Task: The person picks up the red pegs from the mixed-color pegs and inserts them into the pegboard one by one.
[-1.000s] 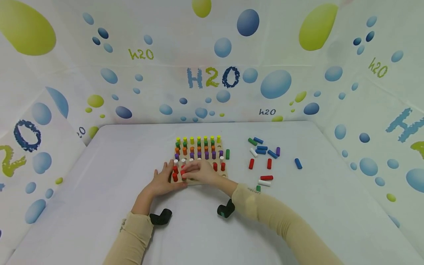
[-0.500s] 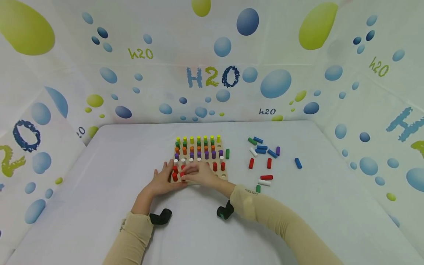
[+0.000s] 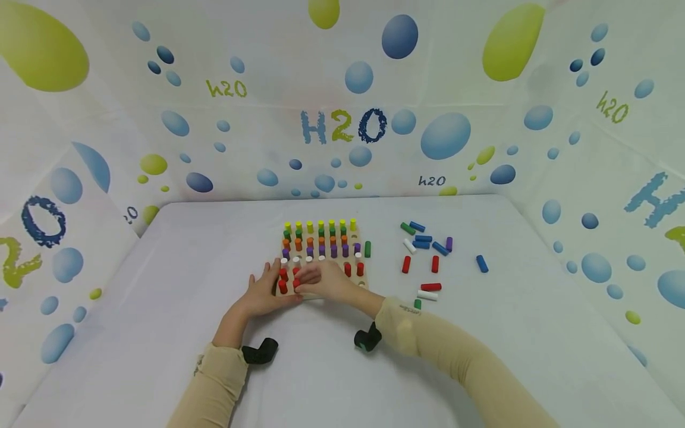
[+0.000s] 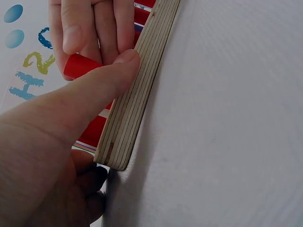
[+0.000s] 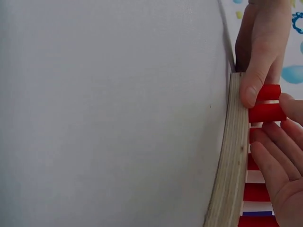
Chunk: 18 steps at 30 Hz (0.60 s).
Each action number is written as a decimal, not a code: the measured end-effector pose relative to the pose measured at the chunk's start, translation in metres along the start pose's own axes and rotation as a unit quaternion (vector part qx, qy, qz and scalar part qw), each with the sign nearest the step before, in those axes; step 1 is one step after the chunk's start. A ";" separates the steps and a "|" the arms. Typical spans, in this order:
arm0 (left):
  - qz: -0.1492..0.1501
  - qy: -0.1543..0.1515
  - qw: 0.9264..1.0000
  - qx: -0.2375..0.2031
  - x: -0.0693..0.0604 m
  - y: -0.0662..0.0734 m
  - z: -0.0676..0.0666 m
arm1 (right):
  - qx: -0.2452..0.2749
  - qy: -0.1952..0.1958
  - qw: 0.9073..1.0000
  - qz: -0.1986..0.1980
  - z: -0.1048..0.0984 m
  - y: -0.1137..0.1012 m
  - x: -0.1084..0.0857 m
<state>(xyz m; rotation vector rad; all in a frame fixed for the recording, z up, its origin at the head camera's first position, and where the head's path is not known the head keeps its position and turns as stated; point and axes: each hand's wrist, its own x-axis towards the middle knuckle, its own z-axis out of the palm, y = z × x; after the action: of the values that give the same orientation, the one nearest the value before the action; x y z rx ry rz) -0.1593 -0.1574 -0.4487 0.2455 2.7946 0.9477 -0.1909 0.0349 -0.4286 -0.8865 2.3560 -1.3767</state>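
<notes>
My left hand [image 3: 263, 294] braces the near left corner of a wooden pegboard [image 4: 142, 85]. Its thumb lies along the front edge, and its other fingers stretch up the left side. Close by, my right hand [image 3: 330, 280] reaches over the front rows. One of its fingertips presses the top of a red peg [image 5: 267, 112] that stands in the front row, second from the left. Another red peg [image 3: 282, 286] stands left of it. The right hand covers part of the red and white rows. Yellow pegs [image 3: 321, 224], then green, orange and purple ones, fill rows behind.
Loose pegs lie right of the board, among them a green peg [image 3: 367, 248], a red peg [image 3: 430, 287], a white peg [image 3: 427, 295] and a blue peg [image 3: 482, 264]. Black wrist devices [image 3: 260, 351] sit by both wrists. A printed cloth [image 3: 342, 160] hangs behind the table.
The right hand has shifted only slightly around the second front-row red peg, and its fingers look more spread. The left hand and the board stay in place.
</notes>
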 end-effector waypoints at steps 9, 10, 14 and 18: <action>-0.011 -0.001 1.000 0.003 0.001 0.001 0.001 | -0.035 -0.030 0.999 -0.026 -0.018 -0.005 -0.010; -0.013 -0.001 1.000 0.004 0.001 0.001 0.001 | -0.039 -0.030 0.998 -0.035 -0.021 -0.005 -0.011; -0.018 0.000 1.000 0.004 0.001 0.002 0.001 | -0.056 -0.029 0.996 -0.059 -0.030 -0.005 -0.014; -0.025 -0.001 1.000 0.000 0.001 0.003 0.001 | -0.067 -0.030 0.995 -0.067 -0.038 -0.004 -0.016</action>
<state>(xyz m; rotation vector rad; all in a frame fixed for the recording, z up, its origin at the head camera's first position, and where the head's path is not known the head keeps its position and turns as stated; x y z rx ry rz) -0.1593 -0.1545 -0.4481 0.1766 2.7853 0.9347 -0.1963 0.0699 -0.4072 -1.1275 2.4038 -1.2316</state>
